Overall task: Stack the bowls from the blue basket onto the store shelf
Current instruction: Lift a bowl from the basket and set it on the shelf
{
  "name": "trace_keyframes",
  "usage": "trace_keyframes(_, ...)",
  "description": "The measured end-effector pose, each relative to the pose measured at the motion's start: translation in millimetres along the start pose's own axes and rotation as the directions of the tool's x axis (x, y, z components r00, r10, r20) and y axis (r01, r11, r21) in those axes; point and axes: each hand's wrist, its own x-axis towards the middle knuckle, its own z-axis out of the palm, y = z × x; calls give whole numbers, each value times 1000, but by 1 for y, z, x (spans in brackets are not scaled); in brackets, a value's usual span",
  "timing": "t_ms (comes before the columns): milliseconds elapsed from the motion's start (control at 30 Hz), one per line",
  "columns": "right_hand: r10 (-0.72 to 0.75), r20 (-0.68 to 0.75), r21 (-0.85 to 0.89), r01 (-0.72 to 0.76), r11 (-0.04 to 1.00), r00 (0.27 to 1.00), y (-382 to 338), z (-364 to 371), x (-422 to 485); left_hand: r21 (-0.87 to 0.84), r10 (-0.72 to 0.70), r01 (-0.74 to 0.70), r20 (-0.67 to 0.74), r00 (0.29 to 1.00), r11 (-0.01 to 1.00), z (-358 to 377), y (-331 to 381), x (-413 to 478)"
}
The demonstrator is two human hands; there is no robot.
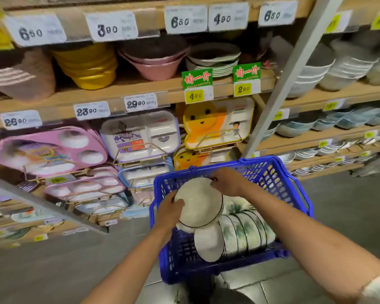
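— Where's the bowl right now?

— I've got one bowl [199, 202] up over the far-left part of the basket [294, 183], tilted so its round face looks at the camera. The row [241, 234] of others lies on edge in the near-right part. My bowl overlaps the nearest of them in this view, so I can't swear they're apart.

— And the hands?

— Both are on it. My left hand [170, 208] grips the lower-left rim, with the thumb across the face and the other fingers hidden behind. My right hand [226, 181] pinches the upper-right rim with curled fingers. So the bowl sits between the two hands, caught at opposite edges.

— Why two hands for one bowl?

— My guess is that it's glazed ceramic, slippery and breakable. Grips on opposite edges would keep it from swinging on the way out. I reckon the row is packed on edge so each bowl can be peeled off the end.

— Where next?

— Up to the shelf [130, 84], I'd judge. I can't tell which spot, because the shelves are too blurred to pick out a matching pile.
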Motion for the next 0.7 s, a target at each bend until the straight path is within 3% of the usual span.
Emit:
trace_keyframes(100,82,-110,202,-58,978,991,1,-39,-24,-215,142,-134,21,990,967,7,39,-17)
trace_keyframes(200,116,-204,347,-39,937,972,5,-68,-50,-487,168,-122,52,984,865,25,77,-38)
trace_keyframes(400,274,-422,582,27,813,864,30,-105,-109,-626,230,-118,101,968,771,69,136,-73)
trace_keyframes(533,439,-507,790,195,581,742,60,-115,-151,-598,266,-172,71,961,782,121,166,-98)
trace_keyframes(700,483,-423,906,347,243,766,117,-133,-200,-595,297,-209,52,953,776,213,198,-131)
